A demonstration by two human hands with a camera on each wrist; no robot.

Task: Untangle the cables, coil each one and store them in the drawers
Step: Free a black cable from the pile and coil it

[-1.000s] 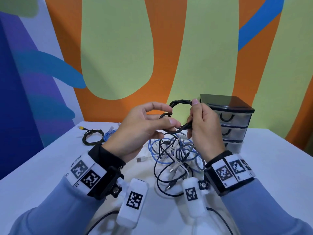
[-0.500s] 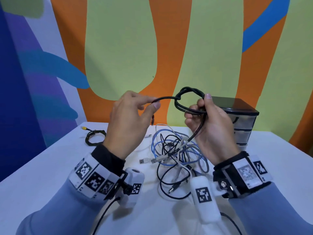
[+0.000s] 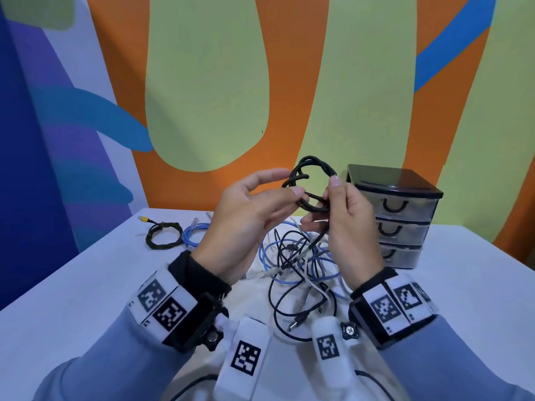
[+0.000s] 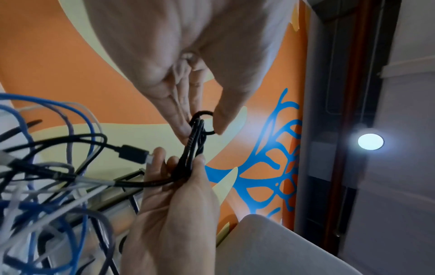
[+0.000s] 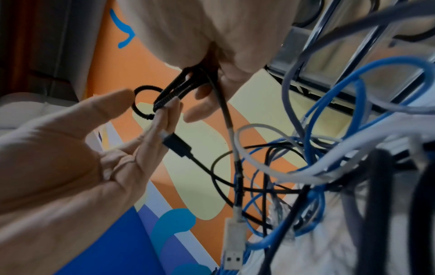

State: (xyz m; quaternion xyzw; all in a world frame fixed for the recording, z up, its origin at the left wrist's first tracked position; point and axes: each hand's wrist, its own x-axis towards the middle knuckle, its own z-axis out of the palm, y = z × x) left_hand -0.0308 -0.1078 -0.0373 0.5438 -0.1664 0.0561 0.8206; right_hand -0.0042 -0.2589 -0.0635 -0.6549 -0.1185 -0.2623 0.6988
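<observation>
The white worktop [image 3: 463, 285] carries everything. At its far right stands the set of drawers [image 3: 405, 215], all three shut, just behind the right hand [image 3: 347, 227]. So the right hand is the nearer one to the drawers. In the middle of the worktop, under both hands, lies the messy pile of cables [image 3: 301, 264], blue, white and black. Two small coils [image 3: 173, 235] already sit at the far left, well apart from the drawers.

The black cable [image 3: 312, 183] is up in the air between the hands, wound into a small ring that stands upright. Its loose tail hangs down into the pile. The right hand pinches the ring with curled fingers. The left hand [image 3: 246, 215] is open, its fingers straight, with the tips touching the ring's left side. I think the winding goes on next, tail pulled up from below.
</observation>
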